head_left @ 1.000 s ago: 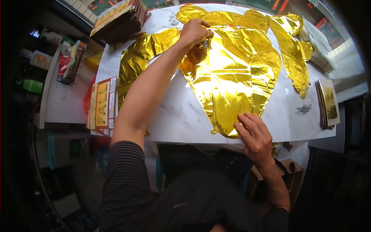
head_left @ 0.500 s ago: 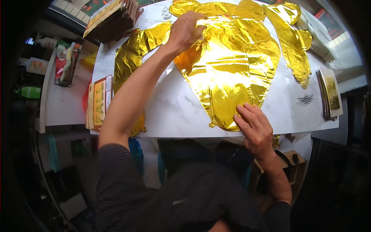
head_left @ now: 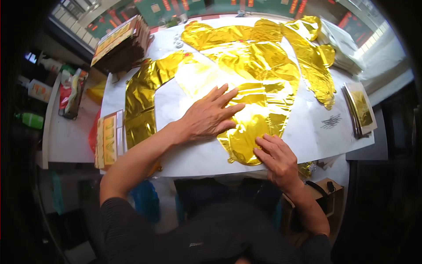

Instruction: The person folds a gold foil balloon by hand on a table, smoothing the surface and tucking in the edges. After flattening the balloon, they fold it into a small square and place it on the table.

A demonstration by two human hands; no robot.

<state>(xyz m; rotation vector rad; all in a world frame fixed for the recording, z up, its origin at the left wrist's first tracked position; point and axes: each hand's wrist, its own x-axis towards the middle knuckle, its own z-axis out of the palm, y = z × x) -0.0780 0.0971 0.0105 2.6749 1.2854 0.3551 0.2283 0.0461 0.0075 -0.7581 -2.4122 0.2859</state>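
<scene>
One white tabletop (head_left: 314, 132), and across its middle lies the gold foil balloon (head_left: 259, 83), tip at the near edge. The left hand (head_left: 211, 115) is now flat on it, fingers spread, down from the far edge it pinched a second ago. The right hand (head_left: 277, 158) presses the tip, fingers together. Left-edge packet (head_left: 109, 140) reads FALL.
</scene>
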